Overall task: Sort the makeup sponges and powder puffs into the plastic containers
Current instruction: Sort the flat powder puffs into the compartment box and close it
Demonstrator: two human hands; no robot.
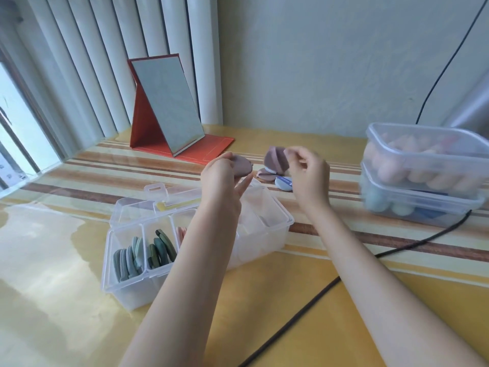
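Observation:
My left hand (pixel 225 176) holds a mauve powder puff (pixel 242 166) above the clear divided container (pixel 127 290). My right hand (pixel 308 173) pinches a second mauve puff (pixel 275 158) lifted over a small pile of puffs on the table: another mauve one (pixel 266 176) and a blue one (pixel 283 182). The container's left compartments hold grey-green puffs (pixel 128 260) and dark green puffs (pixel 160 251); pink puffs (pixel 181 233) stand in the third one, partly hidden by my left forearm. Its lid (pixel 148 205) lies open behind.
Two stacked clear tubs (pixel 423 176) with peach and teal sponges stand at the right. A red folding mirror (pixel 169 109) stands at the back. A black cable (pixel 317 295) runs across the striped yellow table. Blinds and a window are at the left.

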